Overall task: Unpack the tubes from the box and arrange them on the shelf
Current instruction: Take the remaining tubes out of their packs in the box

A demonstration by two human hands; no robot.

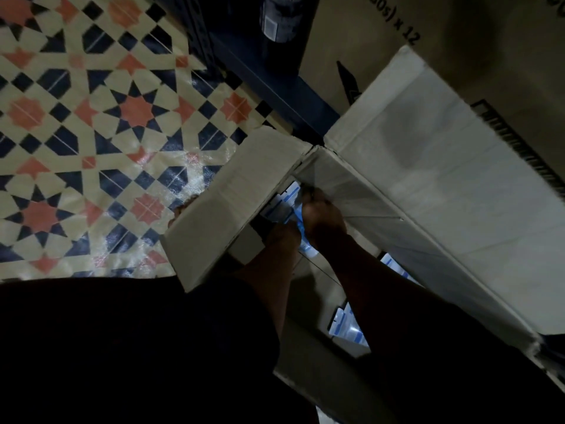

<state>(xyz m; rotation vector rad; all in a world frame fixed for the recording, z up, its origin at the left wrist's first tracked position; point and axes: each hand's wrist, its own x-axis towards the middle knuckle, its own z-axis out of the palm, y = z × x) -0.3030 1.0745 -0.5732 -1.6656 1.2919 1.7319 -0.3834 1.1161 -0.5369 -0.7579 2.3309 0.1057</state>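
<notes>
An open cardboard box (434, 185) stands on the floor with its flaps spread out. Inside it lie white and blue tube packs (282, 203); more packs (348, 325) show lower in the box between my arms. Both my hands reach into the box's far corner. My right hand (322, 220) is closed around a white and blue pack (305, 244). My left hand (282, 237) is just beside it, touching the same pack; its fingers are in shadow and hard to make out.
A patterned tile floor (91, 133) in cream, navy and coral spreads to the left. A dark blue shelf frame (275, 87) runs behind the box, with a dark bottle (279, 16) on it. A brown printed carton (458, 35) stands at the upper right.
</notes>
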